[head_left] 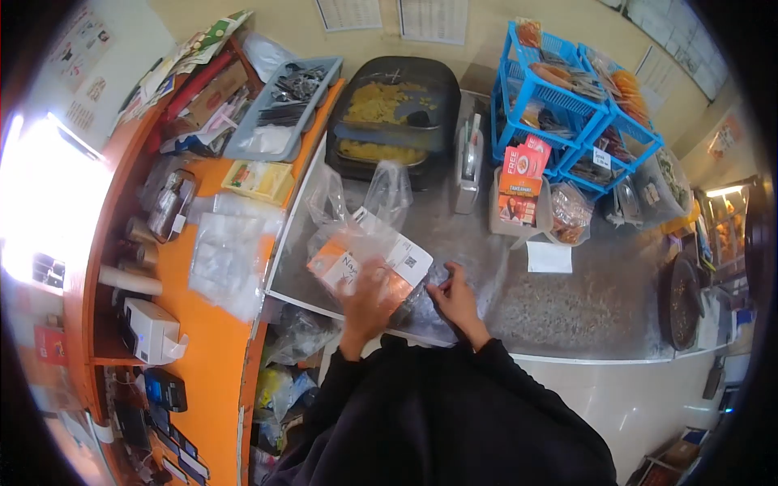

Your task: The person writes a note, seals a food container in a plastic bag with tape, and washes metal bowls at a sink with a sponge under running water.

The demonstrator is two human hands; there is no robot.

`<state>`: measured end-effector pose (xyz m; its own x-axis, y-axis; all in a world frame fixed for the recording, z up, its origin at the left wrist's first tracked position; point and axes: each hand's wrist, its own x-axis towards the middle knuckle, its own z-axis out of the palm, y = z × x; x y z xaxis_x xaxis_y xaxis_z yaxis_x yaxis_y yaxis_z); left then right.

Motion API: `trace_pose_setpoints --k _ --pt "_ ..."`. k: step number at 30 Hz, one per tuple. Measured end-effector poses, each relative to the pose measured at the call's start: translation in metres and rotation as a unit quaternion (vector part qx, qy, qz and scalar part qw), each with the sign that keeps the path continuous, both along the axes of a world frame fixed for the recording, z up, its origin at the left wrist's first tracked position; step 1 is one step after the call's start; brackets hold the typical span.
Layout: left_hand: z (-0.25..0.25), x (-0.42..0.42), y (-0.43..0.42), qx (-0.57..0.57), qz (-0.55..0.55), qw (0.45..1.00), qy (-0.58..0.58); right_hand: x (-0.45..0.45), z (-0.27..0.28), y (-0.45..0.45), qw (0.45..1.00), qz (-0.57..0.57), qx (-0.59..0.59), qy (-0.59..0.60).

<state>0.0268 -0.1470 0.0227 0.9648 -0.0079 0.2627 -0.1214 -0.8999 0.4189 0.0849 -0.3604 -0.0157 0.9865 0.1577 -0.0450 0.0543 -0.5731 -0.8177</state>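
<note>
Under the left hand [366, 304], the bag [350, 241] apparently stretches forward, handles [389, 191] farthest.

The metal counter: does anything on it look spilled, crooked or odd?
Nothing looks clearly spilled. The counter has a pale, mottled patch along its near side, right of the right hand; wear or residue, I can't tell. The bag under the left hand lies at a slant, not square to the counter.

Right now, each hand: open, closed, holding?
Left hand: over clear, two-handled plastic bag; blurred, grip unclear.
Right hand: loosely curled beside it; grip unclear.
</note>
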Motion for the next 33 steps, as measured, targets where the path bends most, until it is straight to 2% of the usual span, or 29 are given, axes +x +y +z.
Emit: trace_pose_setpoints --k 2,3,4,6,9,10,12,13,15,16,17,18,19,20,23,26,27,28,30,31,33 --pt "-0.003 0.003 0.043 -0.088 0.122 0.982 -0.113 -0.003 -0.023 -0.007 0.995 -0.026 -0.008 -0.096" --pt "-0.012 0.014 0.071 -0.144 0.179 0.964 -0.132 -0.005 -0.032 -0.009 0.989 -0.035 -0.011 -0.144" --pt "-0.025 0.026 0.095 -0.199 0.236 0.939 -0.152 -0.011 -0.027 -0.006 0.997 -0.015 0.032 -0.063" --pt "-0.055 0.042 0.122 -0.261 0.243 0.931 -0.08 -0.028 -0.013 0.006 0.988 0.025 0.11 0.106" --pt "-0.092 0.062 0.145 -0.354 0.243 0.903 0.03 -0.041 -0.014 0.026 0.946 0.03 0.178 0.268" --pt "-0.1 0.06 0.15 -0.383 0.242 0.889 0.068 -0.043 -0.031 0.026 0.968 0.041 0.154 0.195" --pt "-0.059 0.029 0.115 -0.377 0.266 0.881 0.107 -0.047 -0.076 0.026 0.991 0.063 0.107 0.054" --pt "-0.047 0.01 0.095 -0.375 0.279 0.874 0.131 -0.046 -0.051 0.018 0.993 0.095 0.047 0.05" --pt "-0.074 -0.035 0.074 -0.321 0.289 0.896 0.101 -0.049 -0.02 0.002 0.993 0.088 0.021 0.075" --pt "-0.096 -0.059 0.055 -0.226 0.314 0.922 -0.032 -0.049 -0.011 -0.006 0.993 0.082 0.008 0.084" --pt "-0.114 -0.08 0.032 -0.125 0.331 0.921 -0.163 -0.05 -0.007 -0.014 0.991 0.097 0.007 0.096" --pt "-0.112 -0.095 0.006 -0.354 0.366 0.84 -0.188 -0.054 -0.006 -0.024 0.988 0.127 0.008 0.09" --pt "-0.096 -0.109 -0.022 -0.56 0.38 0.707 -0.205 -0.061 -0.008 -0.034 0.984 0.159 0.009 0.084" --pt "-0.089 -0.12 -0.038 -0.732 0.37 0.531 -0.215 -0.068 -0.012 -0.041 0.978 0.192 0.009 0.078" --pt "-0.109 -0.168 -0.04 -0.708 0.361 0.569 -0.213 -0.092 -0.027 -0.054 0.949 0.304 0.063 0.057" --pt "-0.071 -0.189 -0.009 -0.738 0.329 0.541 -0.233 -0.109 0.02 -0.047 0.867 0.367 0.185 0.282" --pt "-0.058 -0.194 0.005 -0.744 0.322 0.535 -0.238 -0.11 0.02 -0.045 0.834 0.395 0.23 0.309" --pt "-0.044 -0.2 0.019 -0.75 0.316 0.528 -0.243 -0.111 0.023 -0.042 0.821 0.357 0.289 0.339" --pt "-0.017 -0.216 0.046 -0.736 0.298 0.567 -0.219 -0.107 0.034 -0.032 0.781 0.277 0.395 0.397" --pt "-0.024 -0.235 0.07 -0.767 0.252 0.562 -0.179 -0.102 0.048 -0.024 0.782 0.239 0.374 0.437" --pt "-0.004 -0.252 0.092 -0.775 0.219 0.572 -0.156 -0.089 0.086 -0.019 0.722 0.338 0.39 0.461"
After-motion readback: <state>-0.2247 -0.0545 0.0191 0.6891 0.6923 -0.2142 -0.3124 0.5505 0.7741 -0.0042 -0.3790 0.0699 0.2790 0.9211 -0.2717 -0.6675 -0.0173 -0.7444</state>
